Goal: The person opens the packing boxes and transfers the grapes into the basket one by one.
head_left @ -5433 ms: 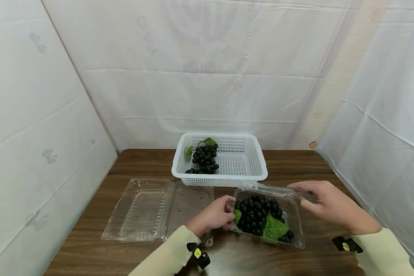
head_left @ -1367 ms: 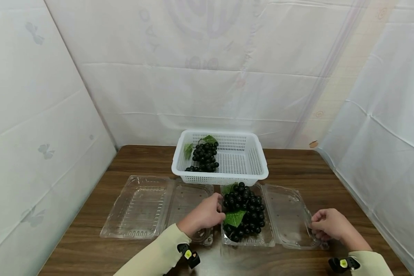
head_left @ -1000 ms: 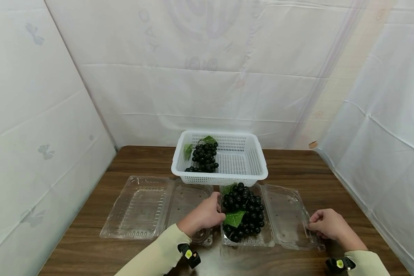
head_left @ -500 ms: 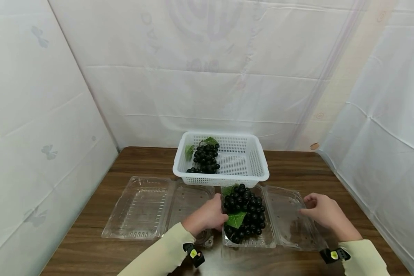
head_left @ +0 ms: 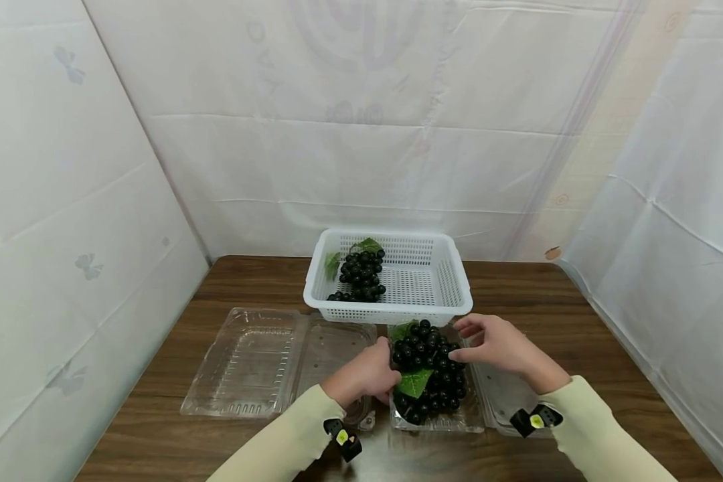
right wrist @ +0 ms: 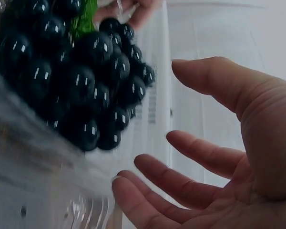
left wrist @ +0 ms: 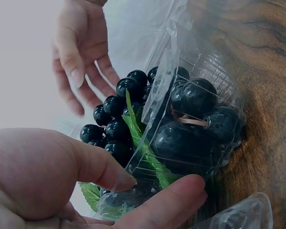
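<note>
A bunch of black grapes (head_left: 436,378) with green leaves lies in the base of a clear plastic clamshell box (head_left: 471,422), its lid folded flat to the right. My left hand (head_left: 370,371) pinches the box's left wall, thumb over the rim and a finger outside, as the left wrist view shows. My right hand (head_left: 497,345) hovers at the right of the grapes, thumb and fingers spread apart. In the right wrist view nothing lies between that hand's fingers (right wrist: 181,183) and thumb, and the grapes (right wrist: 81,81) are just beyond them.
A white perforated basket (head_left: 388,310) stands behind the box, with another bunch of black grapes (head_left: 361,274) at its left side. Left of my left hand, a second clear clamshell box (head_left: 247,368) lies open. White sheeting (head_left: 337,167) surrounds the wooden table (head_left: 150,415).
The lid, raised in my right hand at first, has come down flat on the right. My right hand has let go of it and moved left to the grapes. The left hand stays at the box.
</note>
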Action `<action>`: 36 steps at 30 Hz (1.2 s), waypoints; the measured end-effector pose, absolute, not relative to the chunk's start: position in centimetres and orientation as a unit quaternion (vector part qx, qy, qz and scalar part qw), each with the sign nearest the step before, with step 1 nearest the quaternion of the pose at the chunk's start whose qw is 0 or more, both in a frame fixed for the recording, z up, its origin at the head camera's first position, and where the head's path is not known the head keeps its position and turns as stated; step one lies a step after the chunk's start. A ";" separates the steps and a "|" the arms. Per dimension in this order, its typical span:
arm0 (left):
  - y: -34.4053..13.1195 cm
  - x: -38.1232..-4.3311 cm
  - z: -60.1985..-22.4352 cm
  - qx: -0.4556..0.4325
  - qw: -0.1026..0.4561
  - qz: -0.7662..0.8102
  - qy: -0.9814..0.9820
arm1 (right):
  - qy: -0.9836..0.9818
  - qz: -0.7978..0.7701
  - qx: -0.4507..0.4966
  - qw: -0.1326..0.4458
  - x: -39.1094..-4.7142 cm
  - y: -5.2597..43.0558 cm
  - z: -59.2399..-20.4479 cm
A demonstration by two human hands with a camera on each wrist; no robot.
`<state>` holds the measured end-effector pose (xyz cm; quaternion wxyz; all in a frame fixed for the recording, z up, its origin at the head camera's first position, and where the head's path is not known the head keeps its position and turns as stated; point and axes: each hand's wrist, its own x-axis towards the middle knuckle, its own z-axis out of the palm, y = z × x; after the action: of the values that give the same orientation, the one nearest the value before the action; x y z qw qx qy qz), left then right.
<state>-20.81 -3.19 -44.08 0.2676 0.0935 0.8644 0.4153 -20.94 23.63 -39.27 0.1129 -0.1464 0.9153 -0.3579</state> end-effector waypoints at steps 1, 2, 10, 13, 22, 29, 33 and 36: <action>-3.1 -20.8 -44.1 0.093 0.269 0.416 0.864 | 0.915 -0.356 -0.151 0.118 -21.0 23.2 -39.2; -3.1 -20.9 -44.1 0.092 0.270 0.418 0.862 | 0.915 -0.351 -0.156 0.122 -21.1 22.8 -39.2; -2.8 -21.1 -43.7 0.078 0.280 0.418 0.861 | 0.934 -0.303 -0.131 0.137 -21.4 20.1 -39.4; -2.8 -21.2 -43.6 0.075 0.285 0.422 0.857 | 0.940 -0.283 -0.121 0.145 -21.7 19.3 -39.3; -2.8 -21.3 -43.4 0.070 0.297 0.425 0.852 | 0.946 -0.241 -0.116 0.183 -22.7 17.7 -39.7; -2.7 -21.4 -43.6 0.067 0.302 0.431 0.848 | 0.946 -0.231 -0.098 0.206 -23.1 17.3 -40.4; -2.8 -21.4 -43.7 0.067 0.296 0.421 0.855 | 0.945 -0.220 -0.095 0.224 -23.2 17.1 -40.6; -2.9 -21.4 -43.7 0.069 0.295 0.416 0.857 | 0.943 -0.215 -0.091 0.235 -23.2 16.8 -40.9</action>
<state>-21.37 -2.85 -43.72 0.2952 0.0692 0.8572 0.4164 -23.24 16.83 -40.91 0.2352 -0.0913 0.9434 -0.2151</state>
